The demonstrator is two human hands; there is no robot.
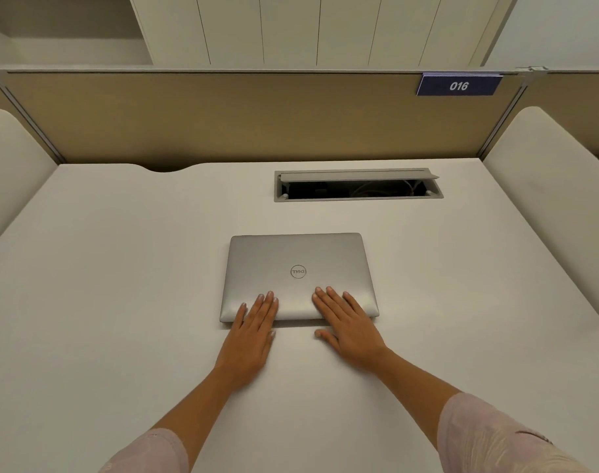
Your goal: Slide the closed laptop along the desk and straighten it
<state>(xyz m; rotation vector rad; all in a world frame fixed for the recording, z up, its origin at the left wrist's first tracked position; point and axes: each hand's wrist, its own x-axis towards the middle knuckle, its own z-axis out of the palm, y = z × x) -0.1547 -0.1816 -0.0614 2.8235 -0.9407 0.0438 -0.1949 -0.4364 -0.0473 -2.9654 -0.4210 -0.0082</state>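
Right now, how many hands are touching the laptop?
2. The left hand lies flat on the near-left part of the laptop lid; the right hand lies flat on its near-right part.

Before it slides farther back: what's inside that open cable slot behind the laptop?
The cable slot has its lid tipped up; pale cables show at the right inside. The rest is dark, contents hidden. It lies beyond the laptop.

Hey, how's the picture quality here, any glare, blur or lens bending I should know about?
Head view: soft even light, mild sheen on the laptop lid, faint shadows beside both hands; wide-angle bending curves the desk edges and partition; focus sharp enough to read the 016 sign.
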